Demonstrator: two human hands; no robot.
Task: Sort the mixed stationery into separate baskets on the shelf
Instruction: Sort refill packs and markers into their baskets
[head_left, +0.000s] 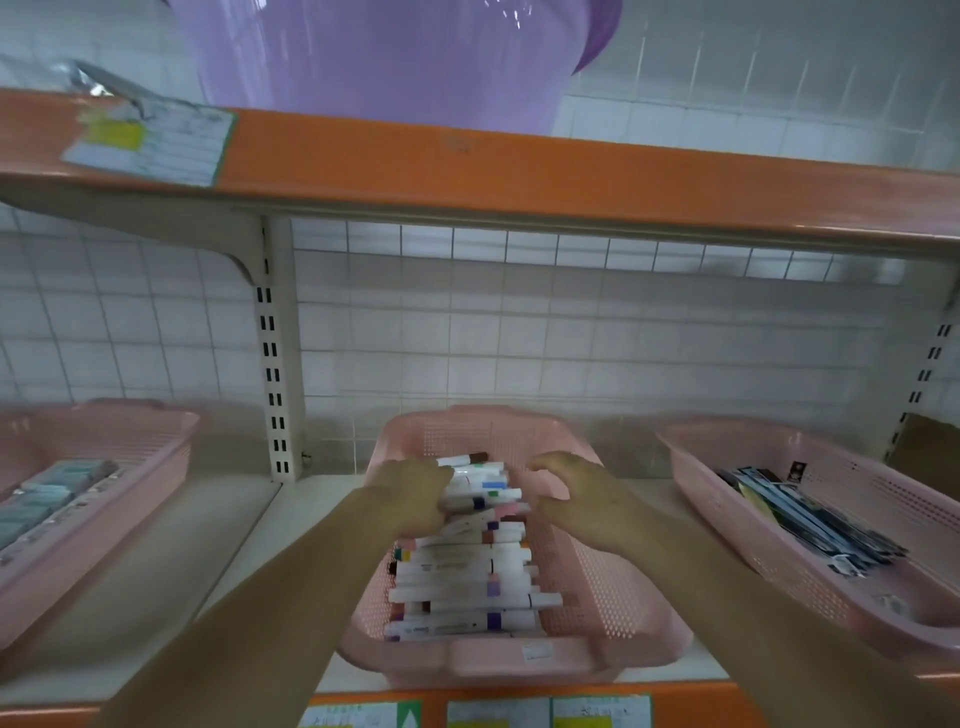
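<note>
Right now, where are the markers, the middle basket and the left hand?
markers (457, 571): head view, a white barrel in the middle of the stack.
middle basket (587, 613): head view, bare perforated surface right of the markers.
left hand (410, 496): head view, back of the hand.

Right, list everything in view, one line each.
baskets: three, pink, lower shelf: left basket, middle basket, right basket
markers: many, white with coloured bands, middle basket
flat packs: several, pale blue-grey, left basket
long packs: several, dark and blue, right basket
upper shelf: one, orange edge, above baskets
tub: one, purple, upper shelf
labels: several, paper, shelf edges
left hand: one, grips markers' left ends
right hand: one, fingers curled by markers' right ends, contact unclear
</note>
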